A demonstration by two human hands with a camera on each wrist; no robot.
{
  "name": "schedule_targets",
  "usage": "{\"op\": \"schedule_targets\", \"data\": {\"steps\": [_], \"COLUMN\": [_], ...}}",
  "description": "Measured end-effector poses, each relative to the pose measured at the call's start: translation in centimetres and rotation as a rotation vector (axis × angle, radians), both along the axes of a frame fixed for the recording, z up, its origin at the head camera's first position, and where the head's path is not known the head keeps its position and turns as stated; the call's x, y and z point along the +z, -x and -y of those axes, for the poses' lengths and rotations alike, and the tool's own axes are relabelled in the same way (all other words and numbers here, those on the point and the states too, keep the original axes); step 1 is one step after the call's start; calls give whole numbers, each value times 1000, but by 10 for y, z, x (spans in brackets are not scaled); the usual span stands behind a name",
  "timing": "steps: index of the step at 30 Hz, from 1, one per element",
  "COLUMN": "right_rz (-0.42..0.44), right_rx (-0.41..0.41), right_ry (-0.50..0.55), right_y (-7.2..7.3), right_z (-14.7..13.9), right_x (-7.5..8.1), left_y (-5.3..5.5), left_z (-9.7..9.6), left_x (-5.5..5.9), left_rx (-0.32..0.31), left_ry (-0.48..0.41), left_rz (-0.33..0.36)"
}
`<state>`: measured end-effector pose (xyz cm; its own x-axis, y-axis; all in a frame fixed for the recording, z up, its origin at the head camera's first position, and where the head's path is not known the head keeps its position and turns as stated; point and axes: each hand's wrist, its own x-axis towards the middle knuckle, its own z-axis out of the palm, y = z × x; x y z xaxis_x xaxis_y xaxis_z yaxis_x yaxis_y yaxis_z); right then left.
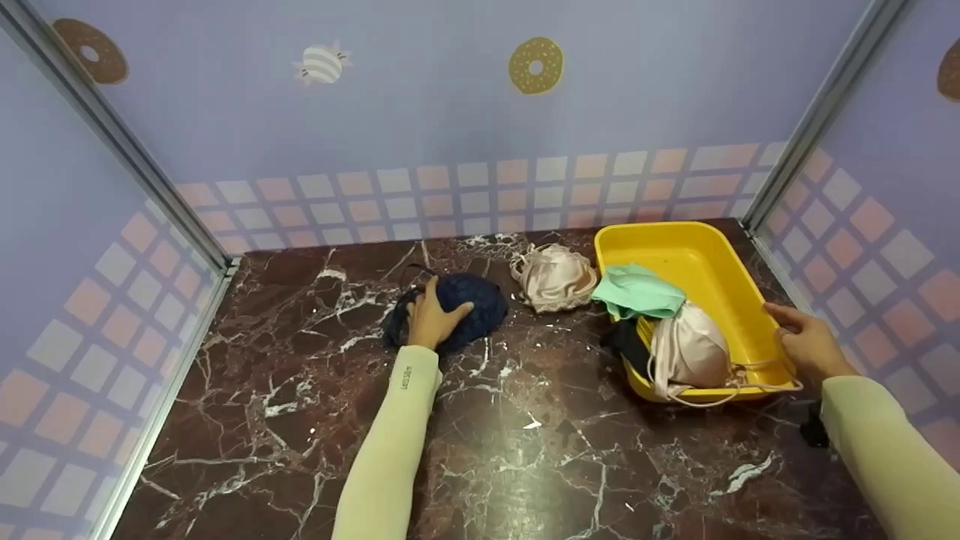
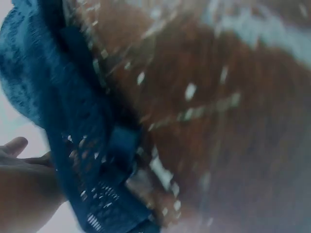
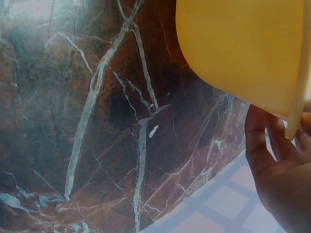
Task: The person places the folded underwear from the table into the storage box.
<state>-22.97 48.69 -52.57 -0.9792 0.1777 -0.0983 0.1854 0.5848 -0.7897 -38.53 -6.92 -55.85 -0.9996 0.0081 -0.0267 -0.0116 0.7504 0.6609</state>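
A navy lace bra [image 1: 474, 304] is under my left hand [image 1: 435, 315], thumb and fingers spread over its cup and gripping it. In the left wrist view its openwork band [image 2: 92, 155] drapes beside the hand, blurred. At the right, my right hand [image 1: 814, 345] pinches the side rim of a yellow plastic tray [image 1: 694, 259]; the right wrist view shows fingers [image 3: 260, 136] below the rim. Across the tray's near left side lie a pale pink satin bra [image 1: 694, 349], a mint green cloth [image 1: 641, 292] and a black piece of fabric [image 1: 628, 341].
Another pink satin bra [image 1: 556, 277] with lace trim sits on the dark marbled tabletop [image 1: 525, 450], between the navy bra and the tray. Lilac panels [image 1: 450, 112] enclose the back and both sides. A small black object [image 1: 814, 427] lies by the right sleeve.
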Motion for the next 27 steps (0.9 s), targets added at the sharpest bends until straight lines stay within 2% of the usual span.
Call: {"op": "schedule_targets", "data": {"steps": [4,10,19,25,27], "right_rz": [-14,-6,12,30,12], "right_rx": [4,0,-7,-28,-23], "right_ry": [6,45,48,88,61], "right_y": [1,3,1,1,1], "right_z": [3,4,2,-1,-1], "right_x": [0,3,3,0,0], "left_y": [1,2,1,0,-1], "left_z": [0,-3,-5,-4,-4], "left_x": [-2,3,15,25,28], "left_rx": [7,8,-71,-154,-178], "left_ry": [-7,-28,-88,-114,-125], "left_rz": [14,-9,-154,-190,-209]}}
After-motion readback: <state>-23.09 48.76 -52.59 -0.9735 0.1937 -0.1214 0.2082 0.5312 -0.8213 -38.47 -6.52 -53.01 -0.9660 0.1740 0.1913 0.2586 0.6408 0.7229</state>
